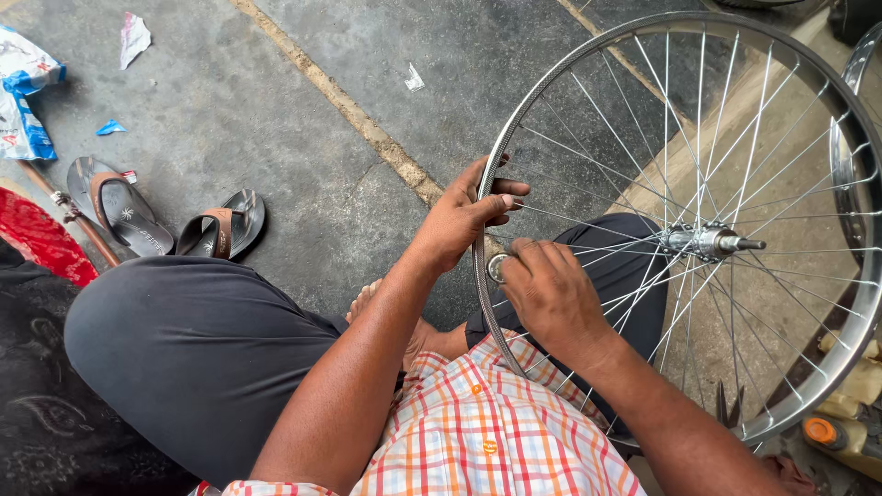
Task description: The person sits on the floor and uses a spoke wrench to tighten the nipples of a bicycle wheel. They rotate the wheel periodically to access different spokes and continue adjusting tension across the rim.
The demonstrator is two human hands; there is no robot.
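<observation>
A shiny spoked bicycle wheel [808, 367] stands upright on my lap, its hub and axle [712, 242] at the right. My left hand [464, 216] grips the rim's near-left edge, thumb over the rim. My right hand [549, 292] is closed just inside the rim among the spokes, pinching a small round metal tool [497, 267] against the rim. I sit cross-legged in dark trousers and a checked shirt.
A pair of brown and grey sandals [165, 220] lies on the concrete floor at left, near a red cloth [37, 237] and a white and blue bag [23, 92]. Another rim [850, 174] leans at far right. An orange-capped bottle [841, 436] sits at bottom right.
</observation>
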